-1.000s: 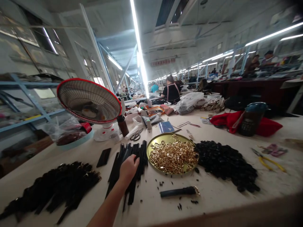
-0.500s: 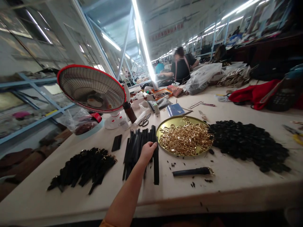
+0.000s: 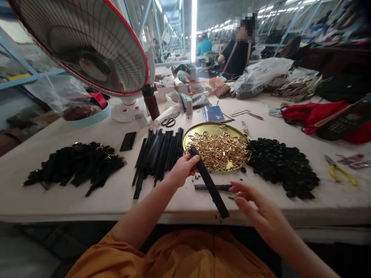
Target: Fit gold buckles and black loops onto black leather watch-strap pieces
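Note:
Between the thumb and fingers of my left hand is a flat black strap, slanting down to the right over the table edge. My right hand, slightly blurred, hovers right of the strap's lower end with fingers apart, holding nothing. Its fingertips overlap the end of a black strap piece lying on the table; whether they touch it I cannot tell. A row of similar black straps lies left of my left hand. Just beyond the hands stands a round gold tray heaped with gold metal buckles.
At right lie a pile of black loops and yellow-handled pliers. Black straps with gold fittings are heaped at left. Behind stand a red-rimmed fan, a brown bottle and scissors. A person sits farther back.
My left hand has lifted one black strap from the row and brought it nearer, right of the row. My right hand has come into view. The camera view has tilted down.

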Tool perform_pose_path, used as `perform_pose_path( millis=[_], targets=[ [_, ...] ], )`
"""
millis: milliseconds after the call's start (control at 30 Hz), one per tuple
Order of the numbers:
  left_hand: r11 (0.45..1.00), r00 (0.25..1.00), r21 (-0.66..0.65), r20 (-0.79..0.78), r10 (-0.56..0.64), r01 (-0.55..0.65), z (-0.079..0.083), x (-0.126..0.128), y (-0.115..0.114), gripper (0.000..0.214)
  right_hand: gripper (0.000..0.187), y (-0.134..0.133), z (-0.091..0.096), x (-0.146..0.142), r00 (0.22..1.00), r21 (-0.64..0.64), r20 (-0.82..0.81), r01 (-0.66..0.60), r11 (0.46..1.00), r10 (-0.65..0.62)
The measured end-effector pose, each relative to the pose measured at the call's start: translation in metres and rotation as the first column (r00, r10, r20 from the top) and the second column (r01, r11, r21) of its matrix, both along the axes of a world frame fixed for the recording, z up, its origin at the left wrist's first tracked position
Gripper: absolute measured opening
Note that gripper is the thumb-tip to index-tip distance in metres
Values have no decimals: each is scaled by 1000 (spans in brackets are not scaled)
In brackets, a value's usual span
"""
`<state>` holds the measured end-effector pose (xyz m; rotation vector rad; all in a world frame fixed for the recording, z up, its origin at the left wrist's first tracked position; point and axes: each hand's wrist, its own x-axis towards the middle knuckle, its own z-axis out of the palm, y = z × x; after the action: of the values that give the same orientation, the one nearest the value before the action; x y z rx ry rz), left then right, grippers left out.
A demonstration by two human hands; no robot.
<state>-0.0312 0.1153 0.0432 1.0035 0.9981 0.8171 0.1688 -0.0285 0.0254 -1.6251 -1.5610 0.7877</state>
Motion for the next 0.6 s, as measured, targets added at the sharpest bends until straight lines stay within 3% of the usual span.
perform_pose_path(
  millis=[100, 200, 300, 367, 467, 533, 600],
  targets=[
    [1000, 999, -23, 44, 21, -20, -3, 9, -15, 27, 36, 7, 11, -27, 990, -174, -120, -96, 980, 76],
    [997, 995, -73, 96, 41, -34, -11, 17, -30, 30, 27, 2, 7, -40, 967, -271, -253, -114, 956, 44],
    [988, 989, -137, 138, -46, 65, -20, 22, -46, 34, 34, -5, -2, -39, 885, -389, -466, -180, 903, -24],
    [984, 987, -134, 125, -97, 114, -23, 22, -53, 36, 38, -11, -6, -34, 843, -409, -532, -173, 896, -80],
    [994, 993, -77, 95, -74, 81, -18, 17, -59, 37, 39, -20, -14, -24, 910, -316, -396, -6, 949, -126],
    [996, 993, -65, 106, -47, 54, -13, 15, -61, 37, 39, -26, -20, -18, 973, -188, -181, 107, 976, -142],
    [996, 992, -71, 120, -36, 45, -10, 17, -64, 40, 38, -31, -25, -18, 990, -28, 17, 138, 990, -138]
  ],
)
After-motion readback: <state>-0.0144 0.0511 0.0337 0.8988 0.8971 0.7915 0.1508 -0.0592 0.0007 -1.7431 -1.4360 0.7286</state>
